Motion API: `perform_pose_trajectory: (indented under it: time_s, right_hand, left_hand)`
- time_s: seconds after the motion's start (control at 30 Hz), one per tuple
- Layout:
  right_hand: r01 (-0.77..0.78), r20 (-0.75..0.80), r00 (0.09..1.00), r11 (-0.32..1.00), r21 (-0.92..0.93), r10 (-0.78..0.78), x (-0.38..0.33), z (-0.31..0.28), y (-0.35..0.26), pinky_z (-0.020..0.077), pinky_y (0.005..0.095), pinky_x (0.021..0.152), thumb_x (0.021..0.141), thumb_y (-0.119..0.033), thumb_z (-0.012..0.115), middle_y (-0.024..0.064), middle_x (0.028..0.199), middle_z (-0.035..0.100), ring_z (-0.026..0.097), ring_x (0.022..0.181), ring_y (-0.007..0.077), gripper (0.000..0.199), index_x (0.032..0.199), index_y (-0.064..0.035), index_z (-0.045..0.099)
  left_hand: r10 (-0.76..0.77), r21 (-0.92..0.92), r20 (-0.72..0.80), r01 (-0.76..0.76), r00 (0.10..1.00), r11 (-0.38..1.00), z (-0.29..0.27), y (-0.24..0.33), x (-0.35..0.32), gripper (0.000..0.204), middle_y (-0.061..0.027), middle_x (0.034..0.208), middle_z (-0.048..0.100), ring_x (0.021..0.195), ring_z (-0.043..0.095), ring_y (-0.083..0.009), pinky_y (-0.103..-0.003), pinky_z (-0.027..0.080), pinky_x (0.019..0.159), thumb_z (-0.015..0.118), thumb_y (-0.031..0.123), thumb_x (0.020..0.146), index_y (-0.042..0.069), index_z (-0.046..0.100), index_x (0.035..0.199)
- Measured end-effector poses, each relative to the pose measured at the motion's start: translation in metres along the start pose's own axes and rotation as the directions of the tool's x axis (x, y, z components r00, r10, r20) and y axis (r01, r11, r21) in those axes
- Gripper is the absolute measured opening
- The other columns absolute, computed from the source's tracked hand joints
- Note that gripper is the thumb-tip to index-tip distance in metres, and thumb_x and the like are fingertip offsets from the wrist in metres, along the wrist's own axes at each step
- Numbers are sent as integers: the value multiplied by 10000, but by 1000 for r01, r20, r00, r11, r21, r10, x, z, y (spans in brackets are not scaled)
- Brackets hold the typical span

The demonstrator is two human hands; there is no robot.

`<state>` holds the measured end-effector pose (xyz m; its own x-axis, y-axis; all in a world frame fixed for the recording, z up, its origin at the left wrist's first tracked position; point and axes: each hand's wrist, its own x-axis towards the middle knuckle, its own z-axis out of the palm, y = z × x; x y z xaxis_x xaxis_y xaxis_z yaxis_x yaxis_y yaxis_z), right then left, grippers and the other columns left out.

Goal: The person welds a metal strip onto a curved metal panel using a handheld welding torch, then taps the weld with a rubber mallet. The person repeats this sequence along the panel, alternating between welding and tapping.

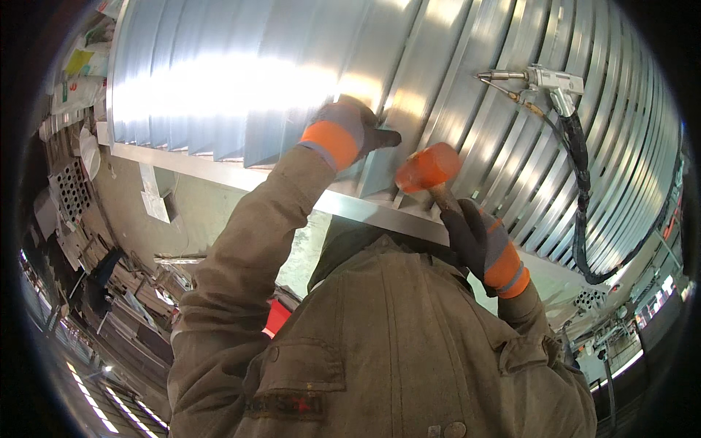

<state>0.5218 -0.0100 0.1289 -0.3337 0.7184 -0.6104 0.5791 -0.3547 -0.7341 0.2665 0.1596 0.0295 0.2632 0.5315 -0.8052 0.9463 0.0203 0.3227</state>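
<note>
Fingers of left hand (349,131) are pressing flat on a slat of the ribbed metal louvre panel (241,80), thumb sticking out to the right, not wrapped round anything. Right hand (478,244) is gripping the handle of an orange-headed mallet (427,168), fingers closed tight round it; mallet head is sitting just right of the left hand, close above the panel's lower frame rail (219,174). Both hands are wearing grey gloves w/ orange cuffs. A welding torch (544,82) w/ black hose is lying on the slats, upper right, well apart from both hands
</note>
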Motion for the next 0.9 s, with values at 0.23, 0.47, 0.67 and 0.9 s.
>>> perform_pose_trajectory:
  time_s: [0.23, 0.47, 0.67, 0.9]
  right_hand:
    - [110, -66, 991, 990, -92, -116, -2, 10, 0, 557, 474, 742, 1069, -221, 661, 244, 955, 707, 731, 875, 409, 339, 1308, 14, 606]
    - [86, -3, 996, 995, 47, -86, 8, 39, 22, 544, 406, 646, 1099, -217, 603, 187, 969, 687, 712, 809, 293, 292, 1260, 27, 622]
    - [-26, -107, 994, 995, -99, 15, -2, 36, 26, 577, 375, 740, 1091, -219, 639, 170, 986, 732, 753, 892, 255, 394, 1389, 37, 608]
    - [-13, -901, 427, 996, -88, -75, -4, -162, 109, 581, 356, 833, 1057, -289, 733, 111, 1030, 781, 744, 950, 196, 308, 1265, -62, 738]
  left_hand:
    - [-192, 97, 236, 173, 953, 980, -9, 7, 28, 551, -137, 983, 813, 960, 780, -346, -463, 612, 948, 753, 628, 930, 102, 851, 1061]
    - [-135, 31, 144, 132, 980, 991, -1, 2, 22, 531, -139, 963, 810, 934, 781, -334, -461, 617, 940, 746, 618, 934, 111, 853, 1048]
    - [-109, 6, 127, 109, 986, 994, -3, 2, 21, 545, -81, 756, 713, 639, 681, -201, -385, 582, 590, 767, 597, 951, 53, 777, 924]
    - [-206, -69, 165, 219, 965, 973, -7, 11, 19, 529, -97, 757, 723, 647, 694, -237, -416, 594, 673, 757, 578, 946, 50, 779, 914]
